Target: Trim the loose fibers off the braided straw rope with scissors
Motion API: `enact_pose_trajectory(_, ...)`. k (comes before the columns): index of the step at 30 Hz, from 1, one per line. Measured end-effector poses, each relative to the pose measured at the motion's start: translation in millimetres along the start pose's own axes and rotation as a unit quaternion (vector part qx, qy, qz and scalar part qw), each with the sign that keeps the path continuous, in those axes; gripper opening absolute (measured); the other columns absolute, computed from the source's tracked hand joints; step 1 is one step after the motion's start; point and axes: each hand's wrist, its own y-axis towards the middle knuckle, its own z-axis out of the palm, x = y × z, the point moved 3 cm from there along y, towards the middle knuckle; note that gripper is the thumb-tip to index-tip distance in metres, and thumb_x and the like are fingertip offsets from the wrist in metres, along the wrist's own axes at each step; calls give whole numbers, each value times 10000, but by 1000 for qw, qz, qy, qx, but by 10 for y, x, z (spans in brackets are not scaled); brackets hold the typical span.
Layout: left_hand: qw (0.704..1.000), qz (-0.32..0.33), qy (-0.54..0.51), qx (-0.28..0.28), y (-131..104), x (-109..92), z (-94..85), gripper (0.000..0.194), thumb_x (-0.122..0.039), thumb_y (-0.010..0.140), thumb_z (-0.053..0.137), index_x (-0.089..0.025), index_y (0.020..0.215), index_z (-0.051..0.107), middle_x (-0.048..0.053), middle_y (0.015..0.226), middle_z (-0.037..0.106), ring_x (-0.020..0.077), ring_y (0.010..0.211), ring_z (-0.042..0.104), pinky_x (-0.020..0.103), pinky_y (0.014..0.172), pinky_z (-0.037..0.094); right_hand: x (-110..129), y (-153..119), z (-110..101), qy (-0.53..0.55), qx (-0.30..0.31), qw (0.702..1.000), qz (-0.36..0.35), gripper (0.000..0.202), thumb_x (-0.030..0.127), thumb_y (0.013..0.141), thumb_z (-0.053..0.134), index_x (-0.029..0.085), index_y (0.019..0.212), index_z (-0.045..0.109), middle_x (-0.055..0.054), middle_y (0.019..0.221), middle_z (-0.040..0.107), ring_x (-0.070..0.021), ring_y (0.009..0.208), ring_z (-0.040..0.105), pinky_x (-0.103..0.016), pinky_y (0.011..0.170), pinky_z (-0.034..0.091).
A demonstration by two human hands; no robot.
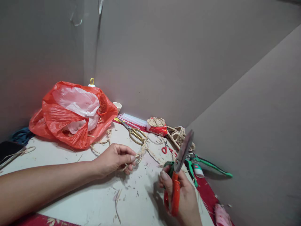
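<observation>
My left hand (pixel 115 158) pinches a braided straw cord (pixel 141 153) between thumb and fingers, a little above the white board. Parts of the braid run beyond the fingers, toward the middle of the board. Lower right, my right hand (pixel 184 196) is wrapped round a pair of scissors (pixel 175 188) with orange handles, the dark blades pointing up and away to the right. The blades are apart from the cord. Something dark green shows beside the right thumb; I cannot tell whether it belongs to the scissors. Gold-handled scissors (pixel 137 135) lie behind the cord.
A red plastic bag (pixel 58 125) bulges at the back left. Along the far edge lie white sticks (pixel 131 119), a straw bundle in red wrap (pixel 157 128) and small red-handled scissors (pixel 164 150). Green-handled pliers (pixel 213 165) lie at right. Straw scraps dot the white board (pixel 94 194). Grey walls stand close behind.
</observation>
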Motion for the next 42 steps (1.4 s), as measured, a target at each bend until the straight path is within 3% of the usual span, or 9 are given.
enact_pose_trajectory(2,999,10,-20,-25,40,-44,-70,266,-294,636,770,-116,763,619,15,628,625,90,509,557,241,515,449,-17,62,-35,-85,27,994,-62,372,558,710,605,208,798,514,33,571,528,-121,485,486,-232,474,411)
enact_pose_trajectory(5,998,14,-39,-47,84,-75,-159,255,-272,647,768,-121,799,630,15,651,631,87,525,566,233,521,447,-45,121,-41,-232,71,959,-146,345,538,718,571,223,822,478,28,552,533,-151,481,495,-259,480,402)
enact_pose_trajectory(10,998,23,-29,-49,110,-75,-222,251,-280,656,766,-120,812,650,21,678,638,89,549,574,222,522,445,-55,158,-56,-421,79,885,-182,284,503,754,511,238,845,465,-2,610,580,-197,533,557,-262,478,356)
enact_pose_trajectory(18,998,21,-14,-58,116,-43,-214,258,-277,656,767,-115,825,660,35,668,644,88,546,567,214,512,415,-25,166,-94,-514,68,816,-254,254,481,743,528,237,813,520,-8,641,621,-217,580,599,-275,513,336)
enact_pose_trajectory(29,998,1,5,-58,113,-39,-189,166,-253,680,732,-118,711,641,19,571,615,78,448,519,227,476,366,40,121,-45,-553,15,767,-326,344,559,751,502,240,626,478,6,503,541,-174,496,544,-260,491,280)
enact_pose_trajectory(42,998,19,-10,-65,134,-7,-223,173,-227,665,743,-116,749,639,27,637,627,91,522,562,230,517,391,31,110,-62,-553,20,774,-308,430,634,748,474,237,600,539,0,471,565,-165,437,532,-252,462,240)
